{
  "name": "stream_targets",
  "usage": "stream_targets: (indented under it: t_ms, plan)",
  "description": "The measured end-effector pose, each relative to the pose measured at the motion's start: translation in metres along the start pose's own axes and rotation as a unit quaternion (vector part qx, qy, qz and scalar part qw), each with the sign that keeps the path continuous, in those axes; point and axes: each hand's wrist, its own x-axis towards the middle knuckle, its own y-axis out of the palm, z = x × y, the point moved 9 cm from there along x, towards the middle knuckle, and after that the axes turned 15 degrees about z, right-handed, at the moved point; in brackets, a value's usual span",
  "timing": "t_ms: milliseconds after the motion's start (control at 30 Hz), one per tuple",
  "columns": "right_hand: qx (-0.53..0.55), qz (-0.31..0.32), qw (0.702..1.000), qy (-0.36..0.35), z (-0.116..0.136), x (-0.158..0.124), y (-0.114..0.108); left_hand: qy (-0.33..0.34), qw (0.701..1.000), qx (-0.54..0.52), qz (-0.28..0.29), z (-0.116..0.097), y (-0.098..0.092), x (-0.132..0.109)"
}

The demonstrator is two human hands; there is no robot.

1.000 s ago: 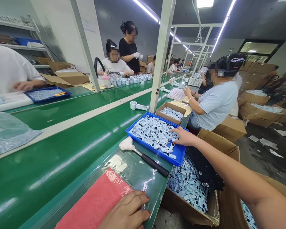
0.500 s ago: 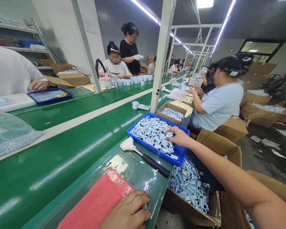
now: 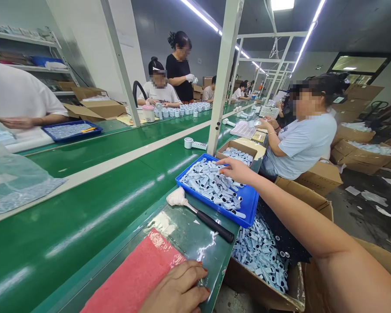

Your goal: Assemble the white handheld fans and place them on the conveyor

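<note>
While the right hand (image 3: 237,170) hung over a blue tray (image 3: 208,202) with its fingers spread, the left hand (image 3: 176,289) rested on a green work bench (image 3: 84,217) with its fingers close together.

The left hand held nothing and lay just beside a red pad (image 3: 133,274). Near the tray sat a tool with a black handle (image 3: 215,226) and a white rag on its end. The tray was full of small pale blue plastic pieces (image 3: 208,182). The right hand pinched none of them, but nobody could tell if it touched them. More pieces lay in a cardboard box (image 3: 263,291) below the bench. Farther off, a person in a pale shirt (image 3: 303,145) sat at the bench.
</note>
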Motion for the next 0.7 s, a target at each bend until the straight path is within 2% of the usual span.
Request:
stream_targets:
  t_ms: [167,333,467,700]
  plan:
    - [-0.105,-0.017,0.986,0.125,-0.06,-0.037,-0.015,0.01,1.0,0.003,-0.014,-0.001,-0.002,0.0]
    - [-0.164,0.02,0.961,0.221,-0.105,-0.056,0.001,0.002,1.0,0.018,-0.015,0.003,-0.001,-0.002]
    - [-0.154,0.034,0.96,0.233,-0.113,-0.046,0.016,0.003,1.0,0.017,-0.009,0.004,0.0,-0.003]
    - [-0.032,-0.001,0.974,0.224,-0.111,-0.039,0.017,0.002,1.0,0.01,0.004,0.004,0.004,-0.003]
